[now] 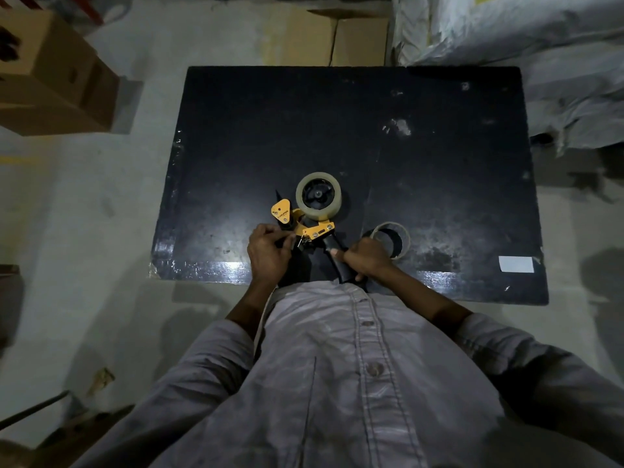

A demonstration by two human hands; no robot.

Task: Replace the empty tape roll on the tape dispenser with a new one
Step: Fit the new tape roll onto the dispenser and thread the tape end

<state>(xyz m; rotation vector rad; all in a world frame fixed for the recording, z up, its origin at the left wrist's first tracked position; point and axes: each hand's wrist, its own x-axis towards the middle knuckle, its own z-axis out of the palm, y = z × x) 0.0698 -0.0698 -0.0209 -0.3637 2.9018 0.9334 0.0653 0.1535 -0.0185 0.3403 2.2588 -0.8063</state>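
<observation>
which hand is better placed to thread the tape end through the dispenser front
Left, probably. The left hand already pinches at the yellow front of the tape dispenser, below the new tape roll. The right hand is wrapped around the black handle, steadying it.

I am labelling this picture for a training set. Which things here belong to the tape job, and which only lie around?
Belong to the job:
dispenser
new roll, on the dispenser
empty core, on the table
left hand, at the dispenser's front
right hand, on the handle

Just lying about:
white label on the table
boxes on the floor
sacks
</observation>
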